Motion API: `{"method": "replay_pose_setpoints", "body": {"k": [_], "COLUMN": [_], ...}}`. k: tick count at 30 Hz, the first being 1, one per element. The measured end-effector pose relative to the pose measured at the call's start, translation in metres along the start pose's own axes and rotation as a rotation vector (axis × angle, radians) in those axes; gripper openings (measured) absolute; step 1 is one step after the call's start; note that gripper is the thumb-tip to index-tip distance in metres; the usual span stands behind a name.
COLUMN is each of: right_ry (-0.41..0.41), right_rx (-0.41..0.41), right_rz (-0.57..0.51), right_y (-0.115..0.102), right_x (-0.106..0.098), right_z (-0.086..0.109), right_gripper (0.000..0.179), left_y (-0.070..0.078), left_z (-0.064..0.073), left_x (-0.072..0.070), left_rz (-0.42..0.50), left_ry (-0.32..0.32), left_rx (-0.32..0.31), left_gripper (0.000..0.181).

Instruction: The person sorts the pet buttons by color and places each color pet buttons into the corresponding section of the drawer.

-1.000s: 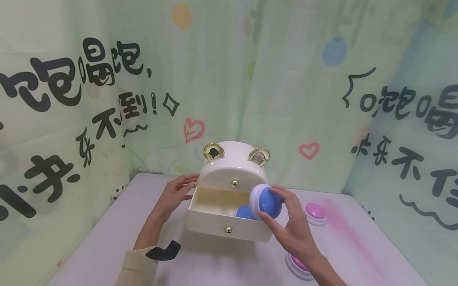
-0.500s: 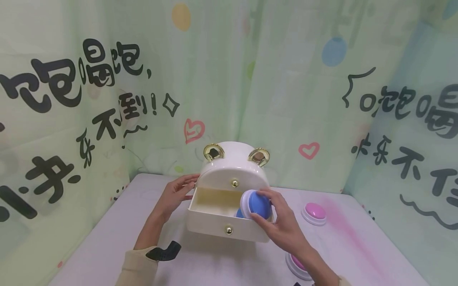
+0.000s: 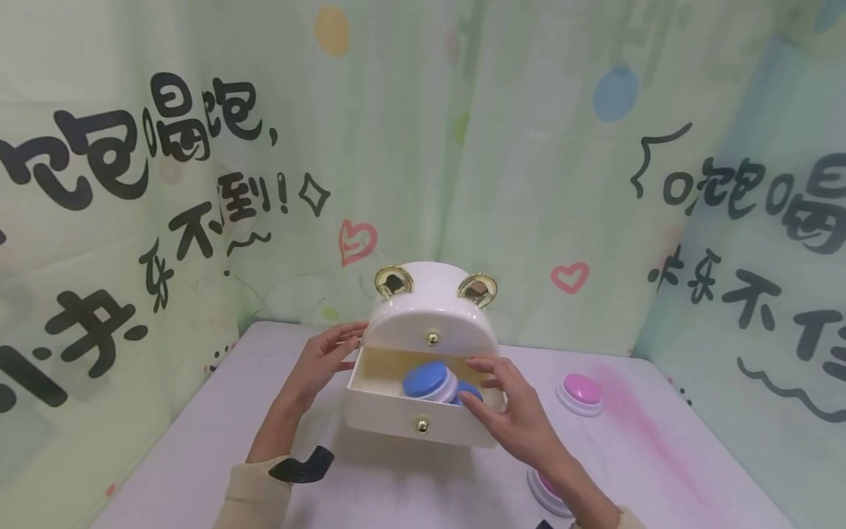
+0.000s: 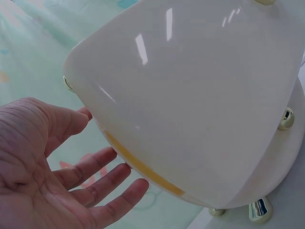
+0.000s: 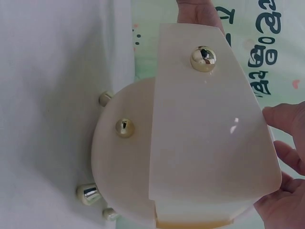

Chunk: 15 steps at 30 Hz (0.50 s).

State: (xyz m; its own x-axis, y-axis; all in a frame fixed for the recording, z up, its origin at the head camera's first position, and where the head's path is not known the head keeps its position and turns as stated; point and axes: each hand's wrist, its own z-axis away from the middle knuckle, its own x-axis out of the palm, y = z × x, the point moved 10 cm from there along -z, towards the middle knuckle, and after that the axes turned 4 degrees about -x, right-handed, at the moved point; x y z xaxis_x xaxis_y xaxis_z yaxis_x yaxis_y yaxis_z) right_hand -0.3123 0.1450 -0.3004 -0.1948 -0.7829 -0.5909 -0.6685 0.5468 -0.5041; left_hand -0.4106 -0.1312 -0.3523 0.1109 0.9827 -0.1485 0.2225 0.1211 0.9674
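Note:
A white box (image 3: 436, 323) with gold ear-shaped trims stands on the table, its drawer (image 3: 386, 413) pulled out. Inside the drawer, a blue dome button with a white base (image 3: 425, 379) lies tilted, and a second blue button (image 3: 471, 394) sits beside it, partly hidden by the front wall. My left hand (image 3: 324, 361) is at the box's left side; its fingers (image 4: 119, 200) are loosely spread along the edge in the left wrist view. My right hand (image 3: 518, 408) is at the drawer's right side, thumb and fingers apart, holding nothing.
On the table to the right are a pink button with a white base (image 3: 581, 391) and another pink button (image 3: 545, 499), partly covered by my right forearm. A printed curtain (image 3: 410, 147) hangs behind and along both sides.
My right hand lowered the blue button into the drawer and let it go; the button now lies tilted further left. My left hand has stayed at the box's side.

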Motion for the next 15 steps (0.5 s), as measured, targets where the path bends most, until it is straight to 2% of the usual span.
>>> {"method": "replay_pose_setpoints", "body": {"k": [4,9,15], "right_ry": [0.003,0.019,0.052], "right_rx": [0.023,-0.004,-0.137], "right_rz": [0.013,0.021,0.01], "right_y": [0.0,-0.007,-0.03], "right_x": [-0.001,-0.003,-0.007], "right_z": [0.001,0.002,0.005], "right_gripper": [0.049,0.047,0.041], "left_y": [0.0,0.0,0.0], "left_z": [0.0,0.0,0.0], "left_x": [0.001,0.001,0.0], "left_rz": [-0.004,-0.004,-0.008], "left_ry": [-0.002,-0.002,0.0], "left_rx": [-0.002,0.001,0.005], "left_gripper": [0.039,0.039,0.039]}}
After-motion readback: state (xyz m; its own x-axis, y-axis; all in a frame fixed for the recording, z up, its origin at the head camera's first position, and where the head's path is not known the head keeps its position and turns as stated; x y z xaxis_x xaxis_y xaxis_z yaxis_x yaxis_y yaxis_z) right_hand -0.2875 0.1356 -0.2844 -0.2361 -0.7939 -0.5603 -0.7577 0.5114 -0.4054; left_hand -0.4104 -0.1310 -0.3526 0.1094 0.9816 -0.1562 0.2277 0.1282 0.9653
